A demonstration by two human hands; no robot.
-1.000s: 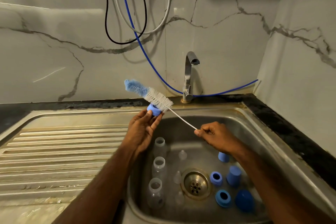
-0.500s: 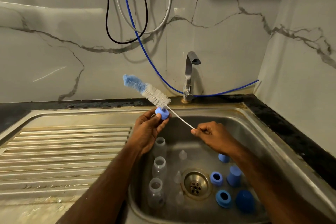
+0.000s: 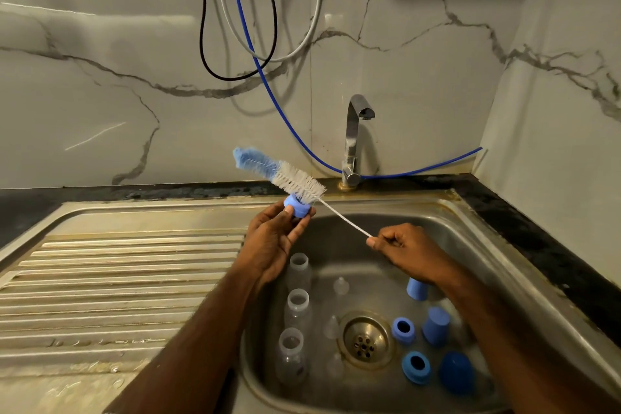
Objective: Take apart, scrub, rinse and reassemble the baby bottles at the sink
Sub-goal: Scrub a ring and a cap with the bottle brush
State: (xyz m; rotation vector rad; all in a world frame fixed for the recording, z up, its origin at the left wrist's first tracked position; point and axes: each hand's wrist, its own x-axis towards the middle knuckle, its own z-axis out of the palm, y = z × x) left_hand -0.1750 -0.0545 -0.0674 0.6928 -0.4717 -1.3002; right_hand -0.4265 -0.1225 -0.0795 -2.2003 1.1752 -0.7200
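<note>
One small blue plastic bottle collar (image 3: 296,207) is pinched above the steel sink (image 3: 497,265) by the raised left hand (image 3: 274,239); the blue-and-white bristle brush (image 3: 280,175) is threaded through it, its wire stem gripped by the right hand (image 3: 403,250).

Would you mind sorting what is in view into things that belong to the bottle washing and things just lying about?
Belongs to the job:
- bottle brush, held by right hand
- blue collar ring, held by left hand
- clear bottles
- clear teats
- blue caps and rings
- sink
- tap

Just lying about:
- hanging cables
- blue hose
</note>
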